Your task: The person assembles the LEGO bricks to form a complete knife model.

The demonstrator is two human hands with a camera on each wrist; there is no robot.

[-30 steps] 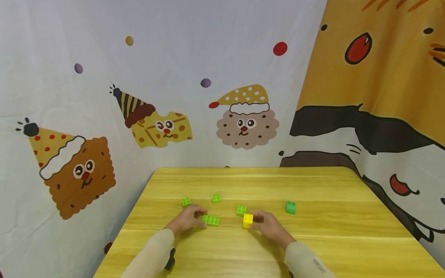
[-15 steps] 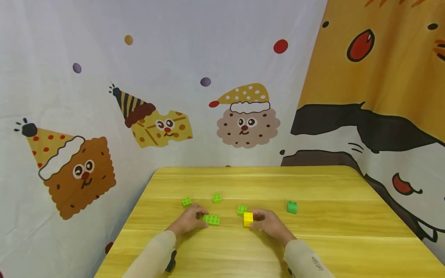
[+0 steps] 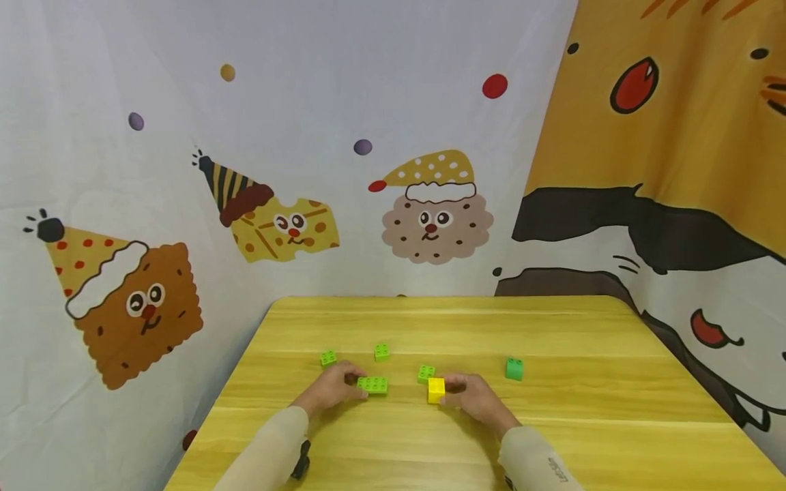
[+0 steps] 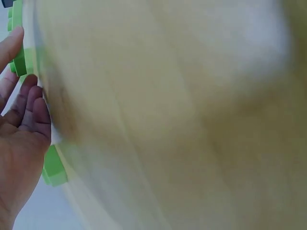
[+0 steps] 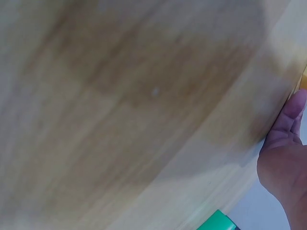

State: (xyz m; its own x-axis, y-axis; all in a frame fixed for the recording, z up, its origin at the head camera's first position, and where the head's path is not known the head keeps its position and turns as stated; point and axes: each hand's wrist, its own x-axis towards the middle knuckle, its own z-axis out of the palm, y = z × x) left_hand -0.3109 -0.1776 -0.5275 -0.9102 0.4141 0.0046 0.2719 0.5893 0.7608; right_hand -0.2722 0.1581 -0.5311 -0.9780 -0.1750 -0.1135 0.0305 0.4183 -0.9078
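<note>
My left hand (image 3: 331, 387) pinches the left end of a long light-green toy building brick (image 3: 373, 386), studs up. In the left wrist view, the thumb and fingers of that hand (image 4: 21, 129) grip this brick (image 4: 18, 55) close over the table. My right hand (image 3: 477, 399) holds a yellow block (image 3: 437, 391) between thumb and fingers, from its right side. Only a sliver of the yellow block (image 5: 304, 81) shows at the edge of the right wrist view. Just behind the yellow block lies a small light-green brick (image 3: 426, 372), partly overlapped by it.
Two more small light-green bricks lie farther back, one brick (image 3: 328, 358) beyond my left hand and another brick (image 3: 382, 352) right of it. A darker green brick (image 3: 514, 369) stands right of my right hand. The wooden table (image 3: 583, 327) meets a printed cloth backdrop (image 3: 344, 82).
My left thumb and fingers have closed onto the long green brick, which now appears slightly raised. The yellow block in my right hand has barely shifted left.
</note>
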